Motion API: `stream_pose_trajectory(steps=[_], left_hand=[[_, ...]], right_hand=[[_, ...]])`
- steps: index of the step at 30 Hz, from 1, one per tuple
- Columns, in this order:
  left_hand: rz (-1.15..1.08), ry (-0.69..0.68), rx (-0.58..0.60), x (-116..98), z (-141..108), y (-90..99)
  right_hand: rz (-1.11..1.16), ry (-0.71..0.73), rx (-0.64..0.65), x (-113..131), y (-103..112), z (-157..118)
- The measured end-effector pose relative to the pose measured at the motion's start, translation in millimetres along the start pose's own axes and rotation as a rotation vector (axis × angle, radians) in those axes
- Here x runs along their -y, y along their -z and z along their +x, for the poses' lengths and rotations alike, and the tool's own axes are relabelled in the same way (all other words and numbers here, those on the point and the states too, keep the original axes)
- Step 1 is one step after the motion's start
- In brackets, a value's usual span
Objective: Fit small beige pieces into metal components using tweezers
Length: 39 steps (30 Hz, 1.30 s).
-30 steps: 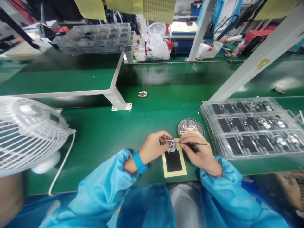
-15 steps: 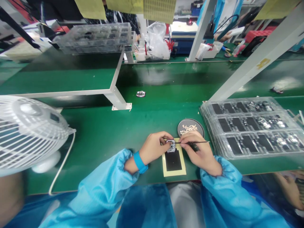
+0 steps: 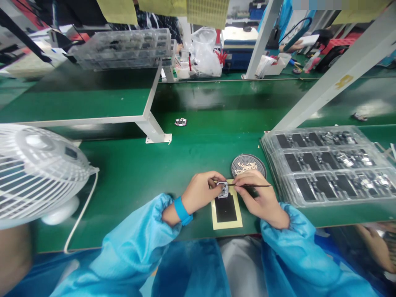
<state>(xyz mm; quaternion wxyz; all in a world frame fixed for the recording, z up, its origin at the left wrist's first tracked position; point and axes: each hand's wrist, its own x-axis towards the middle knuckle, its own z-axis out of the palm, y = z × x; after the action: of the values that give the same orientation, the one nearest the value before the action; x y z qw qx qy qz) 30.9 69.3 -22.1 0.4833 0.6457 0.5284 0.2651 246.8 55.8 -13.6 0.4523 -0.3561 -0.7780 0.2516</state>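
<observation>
Two hands meet near the front edge of the green bench (image 3: 130, 177); the left hand (image 3: 201, 192) is closed round a small metal part (image 3: 222, 189), pinching it at its left side, and the right hand (image 3: 258, 196) is closed on thin tweezers (image 3: 252, 186) whose tip touches the part; the part sits just above the top end of a black pad on a yellow card (image 3: 227, 208). A round mesh dish (image 3: 248, 165) of pale bits lies just behind the right hand; clear trays (image 3: 328, 165) crowd the right side, close to the right wrist; a white fan (image 3: 37, 173) fills the left edge, well apart from the left sleeve. Bare green surface lies open between fan and left hand, and behind, up to the white shelf foot (image 3: 158, 139); another small part (image 3: 181, 122) lies beyond it.
</observation>
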Motion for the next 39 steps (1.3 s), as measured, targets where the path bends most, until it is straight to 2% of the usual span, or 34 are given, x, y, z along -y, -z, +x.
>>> stream_pose_trajectory(steps=[7, 26, 39], left_hand=[[0.025, -0.004, 0.011, -0.1, -0.7, 0.1], [0.022, -0.001, 0.010, -3.8, -1.0, 1.1], [0.052, 0.003, 0.018, -7.4, -2.3, 2.2]], right_hand=[[0.010, -0.044, -0.003, 0.5, -0.6, -0.5], [0.014, -0.032, 0.008, 1.4, -1.6, -0.2], [0.075, -0.182, -0.029, -1.9, -3.8, -5.4]])
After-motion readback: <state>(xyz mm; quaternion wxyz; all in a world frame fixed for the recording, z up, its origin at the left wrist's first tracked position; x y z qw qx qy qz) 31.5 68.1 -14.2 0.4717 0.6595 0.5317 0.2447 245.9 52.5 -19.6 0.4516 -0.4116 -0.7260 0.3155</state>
